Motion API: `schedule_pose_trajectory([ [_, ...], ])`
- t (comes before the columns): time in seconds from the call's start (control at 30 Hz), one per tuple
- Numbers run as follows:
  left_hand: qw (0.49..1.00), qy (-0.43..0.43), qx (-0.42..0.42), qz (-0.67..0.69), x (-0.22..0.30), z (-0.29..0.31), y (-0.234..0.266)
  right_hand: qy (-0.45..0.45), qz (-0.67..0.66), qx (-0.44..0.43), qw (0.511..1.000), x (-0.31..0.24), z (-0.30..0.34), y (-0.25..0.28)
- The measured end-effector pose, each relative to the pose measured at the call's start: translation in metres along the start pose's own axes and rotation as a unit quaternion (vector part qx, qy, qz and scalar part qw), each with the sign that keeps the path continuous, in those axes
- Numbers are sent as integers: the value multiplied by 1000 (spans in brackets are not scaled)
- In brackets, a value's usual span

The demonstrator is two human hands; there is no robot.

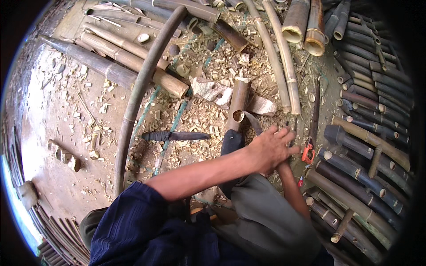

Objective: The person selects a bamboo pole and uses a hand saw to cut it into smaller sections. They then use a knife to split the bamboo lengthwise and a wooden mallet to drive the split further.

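My left hand (270,148) reaches across from the left, fingers stretched and somewhat spread, and lies over my right hand. Of my right arm only the forearm (293,190) shows clearly; its fingers are hidden. A grey curved blade (253,123) sticks out ahead of my hands; what grips its handle is hidden. Beside its tip is a short brown bamboo tube (240,95) with a pale cut opening in its side. The tube leans across a chipped wood block (213,92). A dark covered shape (232,142), perhaps my foot, touches its near end.
A dark knife (191,136) with a wrapped handle lies left of the tube. On the right is a saw with an orange handle (308,153). Bamboo pipes (355,168) are stacked at the right. A long curved pole (144,88) stands left; wood chips (202,117) litter the floor.
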State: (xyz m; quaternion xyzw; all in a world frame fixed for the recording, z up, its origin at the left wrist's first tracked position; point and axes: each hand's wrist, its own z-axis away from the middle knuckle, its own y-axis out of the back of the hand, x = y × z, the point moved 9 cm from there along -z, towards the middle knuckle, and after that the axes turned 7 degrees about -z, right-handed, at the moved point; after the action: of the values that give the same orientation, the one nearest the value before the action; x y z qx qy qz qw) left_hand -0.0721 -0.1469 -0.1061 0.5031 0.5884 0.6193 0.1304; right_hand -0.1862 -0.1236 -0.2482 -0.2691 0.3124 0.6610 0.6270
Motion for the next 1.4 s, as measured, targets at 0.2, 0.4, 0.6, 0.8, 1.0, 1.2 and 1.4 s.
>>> schedule_pose_trajectory([
  [0.2, 968, 36, -227, 97, -53, -32, -79, -54, 77, 51, 994, 2, -16, 11],
  [0.4, 963, 97, 15, 251, -81, -31, -23, 23, 529, -62, 846, -87, -42, -3],
  [0.6, 893, 199, 225, 336, -112, 1, 9, 174, 712, -108, 672, -158, -54, -71],
  [0.8, 787, 276, 445, 328, -133, 52, 22, 233, 801, -174, 523, -184, -45, -172],
  [1.0, 839, 305, 361, 271, -106, 31, 5, 231, 790, -230, 520, -155, -56, -107],
  [1.2, 883, 246, 220, 335, -77, 26, -22, 177, 676, -273, 661, -105, -31, -75],
  [1.4, 922, 161, 109, 336, -67, 36, -22, -1, 471, -141, 871, -59, -4, -55],
])
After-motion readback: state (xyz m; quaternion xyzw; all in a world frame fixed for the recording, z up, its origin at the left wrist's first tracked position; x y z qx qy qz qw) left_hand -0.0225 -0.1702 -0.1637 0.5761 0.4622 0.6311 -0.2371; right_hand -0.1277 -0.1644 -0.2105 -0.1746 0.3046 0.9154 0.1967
